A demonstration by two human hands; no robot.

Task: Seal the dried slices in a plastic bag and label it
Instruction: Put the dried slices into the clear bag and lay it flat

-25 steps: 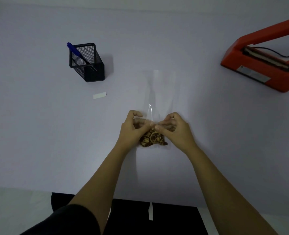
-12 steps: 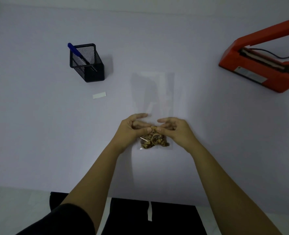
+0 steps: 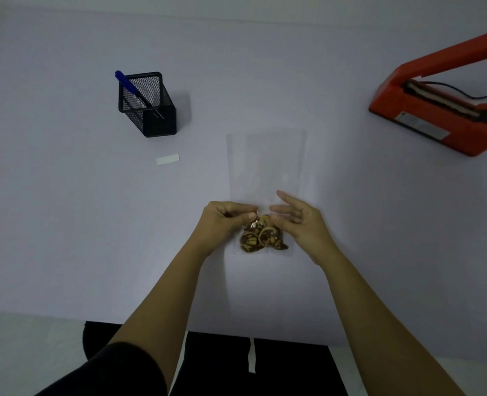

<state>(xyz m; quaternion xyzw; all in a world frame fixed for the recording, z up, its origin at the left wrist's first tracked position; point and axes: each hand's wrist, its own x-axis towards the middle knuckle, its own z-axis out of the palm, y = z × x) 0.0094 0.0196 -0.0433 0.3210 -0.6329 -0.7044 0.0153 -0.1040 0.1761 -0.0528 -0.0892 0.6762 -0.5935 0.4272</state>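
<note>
A clear plastic bag (image 3: 266, 161) lies flat on the white table, its open end pointing away from me. Brown dried slices (image 3: 261, 237) sit bunched at its near end. My left hand (image 3: 225, 220) pinches the bag just above the slices with thumb and curled fingers. My right hand (image 3: 296, 221) hovers at the slices' right side with its fingers spread and loose; its thumb touches the bag by the slices. A small white label (image 3: 168, 159) lies to the left of the bag.
A black mesh pen holder (image 3: 148, 105) with a blue pen (image 3: 128, 85) stands at the back left. An orange heat sealer (image 3: 436, 110) with its arm raised and a black cable sits at the far right. The table's near edge runs just above my lap.
The bag's upper part, standing folded a second ago, now lies flat on the table. My right hand has let go and spread its fingers; my left hand keeps its pinch.
</note>
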